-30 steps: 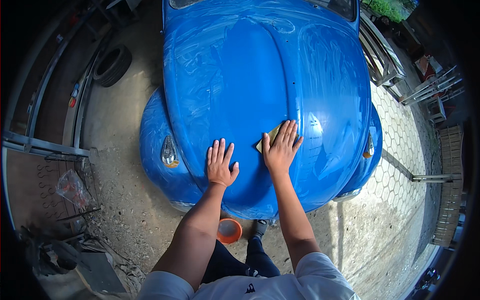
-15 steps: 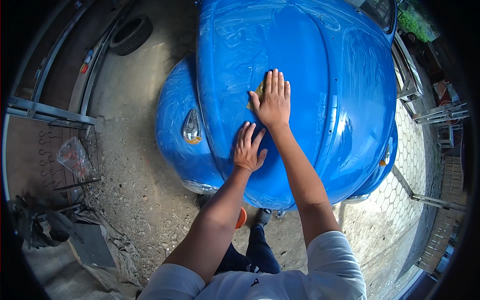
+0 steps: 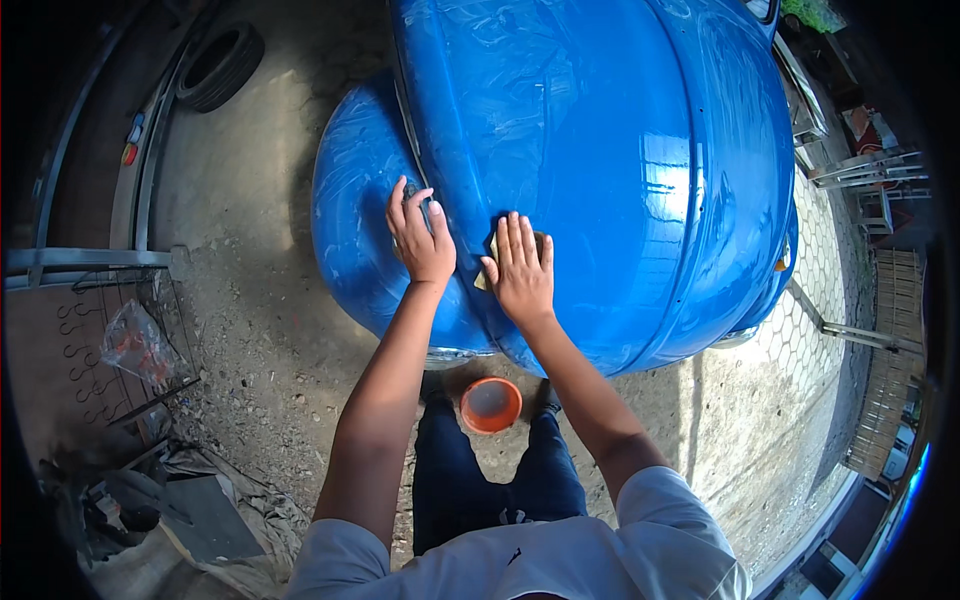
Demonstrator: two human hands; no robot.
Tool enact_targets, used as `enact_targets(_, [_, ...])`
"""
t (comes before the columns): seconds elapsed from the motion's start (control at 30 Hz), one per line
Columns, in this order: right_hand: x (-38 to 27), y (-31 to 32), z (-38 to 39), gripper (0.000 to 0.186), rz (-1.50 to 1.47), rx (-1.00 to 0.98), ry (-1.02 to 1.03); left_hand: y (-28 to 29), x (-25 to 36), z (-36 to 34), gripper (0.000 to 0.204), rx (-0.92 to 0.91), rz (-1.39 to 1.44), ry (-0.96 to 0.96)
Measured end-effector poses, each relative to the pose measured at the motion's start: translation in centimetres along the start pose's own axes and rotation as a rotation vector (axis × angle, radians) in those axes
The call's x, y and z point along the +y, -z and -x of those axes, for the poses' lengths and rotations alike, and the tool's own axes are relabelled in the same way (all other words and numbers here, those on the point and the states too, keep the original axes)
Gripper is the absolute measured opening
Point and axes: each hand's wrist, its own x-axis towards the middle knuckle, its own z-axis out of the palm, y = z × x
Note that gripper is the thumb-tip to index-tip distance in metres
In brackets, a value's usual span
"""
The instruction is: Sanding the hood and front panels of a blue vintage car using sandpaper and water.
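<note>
Your right hand point(image 3: 520, 272) lies palm down on the blue car hood point(image 3: 600, 200), fingers straight and close together, thumb angled out to the left; it presses flat over a yellowish pad point(image 3: 482, 282) instead of curling around it, and the pad's edges show on both sides of your fingers, near the hood's left edge. Your right forearm slants up and leftward to it. Your left hand point(image 3: 422, 240) is spread, its fingers loosely bent and holding nothing, over the gap between the hood and the rounded blue fender point(image 3: 350, 220); whether the palm touches the paint, you can't tell from here. A lamp point(image 3: 411, 188) is partly hidden behind those fingers. The hood bulges smoothly, with a raised ridge running along it, glossy where light reflects and smeared with pale, swirling streaks elsewhere; the fender carries similar streaks. Below, a round orange bucket point(image 3: 513, 408) stands between your feet on rough, gritty ground point(image 3: 290, 400), while pale hexagonal paving point(image 3: 780, 355) lies to the right.
</note>
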Motion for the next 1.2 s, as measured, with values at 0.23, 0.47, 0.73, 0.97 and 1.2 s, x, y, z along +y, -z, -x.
enact_targets(0.23, [-1.8, 1.4, -10.7, 0.065, -0.025, 0.142, -0.238, -4.2, -1.2, -8.7, 0.032, -0.139, 0.138, -0.178])
enact_targets(0.47, [0.5, -3.0, 7.3, 0.064, 0.104, 0.056, -0.31, -8.9, 0.4, -14.3, 0.04, -0.071, 0.14, -0.114])
enact_targets(0.73, [-0.9, 2.8, -14.4, 0.064, 0.07, 0.204, -0.513, -9.9, 0.8, -14.8, 0.049, -0.071, 0.203, 0.0])
enact_targets(0.97, [-2.7, 0.4, -5.8, 0.068, 0.033, 0.098, -0.506, -9.7, -0.3, -14.8, 0.048, -0.092, 0.099, -0.016])
enact_targets(1.2, [-3.5, -1.5, -0.4, 0.068, 0.001, 0.13, -0.689, -9.9, 0.2, -15.2, 0.048, -0.102, 0.071, -0.008])
